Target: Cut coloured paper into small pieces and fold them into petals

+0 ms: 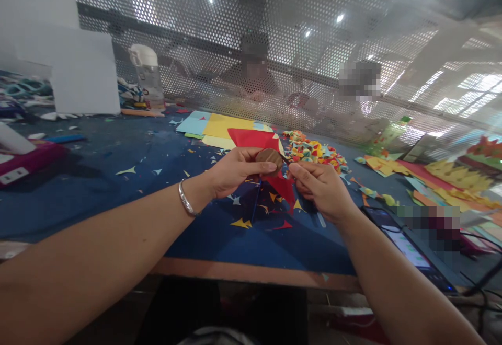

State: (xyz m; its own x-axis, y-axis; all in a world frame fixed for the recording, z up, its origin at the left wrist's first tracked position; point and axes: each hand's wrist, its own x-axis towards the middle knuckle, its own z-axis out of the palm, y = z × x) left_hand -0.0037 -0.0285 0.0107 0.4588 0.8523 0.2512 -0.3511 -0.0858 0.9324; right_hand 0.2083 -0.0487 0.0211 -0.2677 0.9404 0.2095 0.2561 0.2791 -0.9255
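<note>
My left hand (pixel 239 170) is closed on a brown round disc (pixel 270 161), its thumb lying across the front. Red paper (pixel 251 137) sticks out behind the disc, above and below it; whether the same fingers grip it I cannot tell. Close to the disc's right edge, my right hand (pixel 319 185) pinches a slim tool (pixel 321 220). The tool's dark thin tip points toward the disc, and its pale end shows below the hand. Small yellow scraps (pixel 240 223) and a red scrap (pixel 283 225) lie on the blue tabletop (pixel 219 245) beneath.
Sheets of coloured paper (pixel 219 125) and a heap of small folded pieces (pixel 314 151) lie beyond my hands. A phone (pixel 411 251) with cables is at the right, a clear bottle (pixel 149 81) at the back left. Behind a perforated screen (pixel 196 36) people are visible.
</note>
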